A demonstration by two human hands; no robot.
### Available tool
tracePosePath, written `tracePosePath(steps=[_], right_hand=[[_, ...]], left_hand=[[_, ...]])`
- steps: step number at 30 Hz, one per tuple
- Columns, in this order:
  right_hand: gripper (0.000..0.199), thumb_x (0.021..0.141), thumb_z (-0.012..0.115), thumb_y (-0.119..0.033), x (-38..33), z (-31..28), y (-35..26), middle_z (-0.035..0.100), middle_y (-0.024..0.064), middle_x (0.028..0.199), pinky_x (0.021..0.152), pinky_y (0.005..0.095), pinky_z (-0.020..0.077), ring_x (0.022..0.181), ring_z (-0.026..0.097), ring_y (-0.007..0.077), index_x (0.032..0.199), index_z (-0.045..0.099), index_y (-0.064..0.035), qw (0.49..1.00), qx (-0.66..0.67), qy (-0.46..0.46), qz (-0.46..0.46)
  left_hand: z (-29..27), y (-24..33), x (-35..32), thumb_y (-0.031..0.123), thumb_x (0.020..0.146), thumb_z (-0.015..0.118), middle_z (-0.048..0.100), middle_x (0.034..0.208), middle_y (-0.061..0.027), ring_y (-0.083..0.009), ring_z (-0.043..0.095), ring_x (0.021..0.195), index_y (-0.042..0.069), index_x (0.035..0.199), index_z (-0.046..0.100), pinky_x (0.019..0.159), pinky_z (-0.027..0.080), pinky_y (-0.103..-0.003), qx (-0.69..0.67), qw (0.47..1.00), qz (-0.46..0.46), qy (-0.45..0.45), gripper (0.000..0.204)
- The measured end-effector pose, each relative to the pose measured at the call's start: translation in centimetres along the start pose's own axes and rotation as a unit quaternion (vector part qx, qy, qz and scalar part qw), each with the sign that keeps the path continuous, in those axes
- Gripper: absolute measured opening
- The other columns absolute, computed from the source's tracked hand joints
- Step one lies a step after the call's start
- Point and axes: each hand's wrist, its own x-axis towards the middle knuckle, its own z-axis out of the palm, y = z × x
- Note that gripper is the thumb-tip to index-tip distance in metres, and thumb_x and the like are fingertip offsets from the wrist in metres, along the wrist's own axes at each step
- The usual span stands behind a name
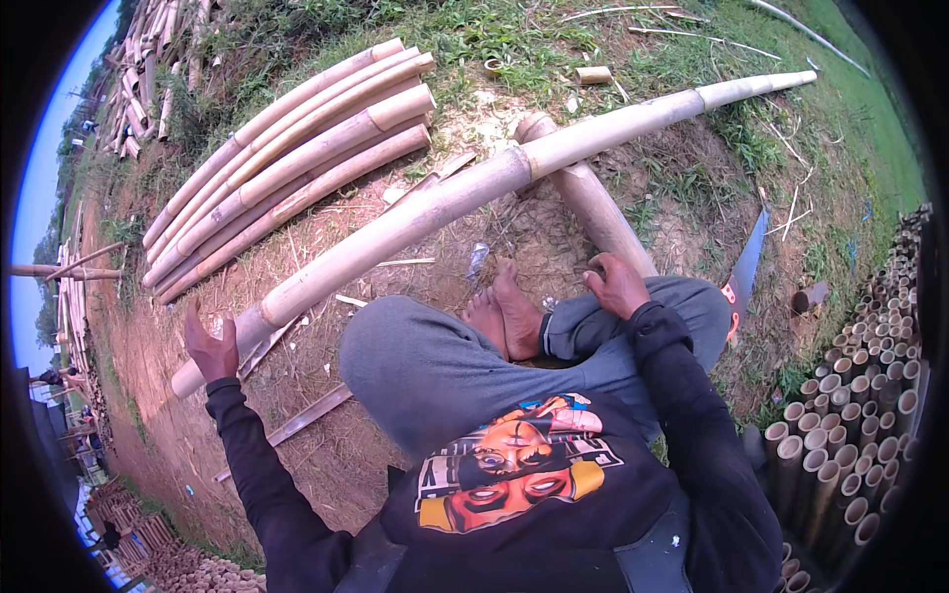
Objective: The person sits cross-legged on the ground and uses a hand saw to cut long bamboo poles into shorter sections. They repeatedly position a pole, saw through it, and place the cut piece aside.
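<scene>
A long pale bamboo pole [435, 211] lies slantwise in front of me, from near left to far right. My left hand [212, 346] is at its near left end, thumb and fingers spread apart against the pole. Under the pole's farther half, a thick short bamboo piece [601, 212] crosses it as a support. My right hand [617, 287] rests by my bent right leg, beside the near end of that support. Its fingers are loosely bent and apart, with nothing visible in them. A handsaw [748, 259] with a bluish blade stands at my right knee.
Several cut bamboo poles [297, 168] lie side by side at the far left. Upright bamboo tubes [840, 435] crowd the right side. A split bamboo strip [311, 415] lies near my left knee. A short bamboo offcut [593, 75] sits on the grass beyond the pole.
</scene>
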Motion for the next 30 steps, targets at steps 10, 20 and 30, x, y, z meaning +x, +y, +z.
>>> tracePosePath(steps=[10,20,30], right_hand=[[0.027,0.099,0.070,-0.021,-1.8,0.3,2.3,0.072,0.0220,0.112,0.092,0.0465,0.0553,0.103,0.071,0.0403,0.115,0.071,0.0004,0.997,-0.026,0.024,-0.063],[0.044,0.088,0.076,-0.013,0.8,3.4,-12.0,0.064,0.0187,0.131,0.105,0.0511,0.0481,0.122,0.062,0.0398,0.130,0.065,-0.0064,0.905,-0.168,0.041,-0.389],[0.033,0.090,0.069,-0.034,5.0,5.1,-19.4,0.069,0.0141,0.105,0.097,0.0531,0.0487,0.107,0.068,0.0360,0.111,0.072,-0.0095,0.863,-0.314,-0.224,-0.326]], left_hand=[[14.3,14.8,-23.8,0.021,0.083,0.081,0.065,0.133,-0.0133,-0.0349,0.061,0.128,0.017,0.143,0.058,0.112,0.043,-0.055,0.028,0.917,-0.068,-0.391,0.065],[13.0,14.7,-19.7,0.012,0.083,0.072,0.060,0.095,-0.0046,-0.0277,0.064,0.098,0.017,0.102,0.074,0.092,0.047,-0.048,-0.038,0.984,0.038,-0.167,0.020],[9.2,22.7,-14.7,0.029,0.096,0.068,0.071,0.099,-0.0073,-0.0329,0.075,0.083,0.029,0.146,0.056,0.073,0.059,-0.050,-0.141,0.955,0.027,-0.261,0.051]])
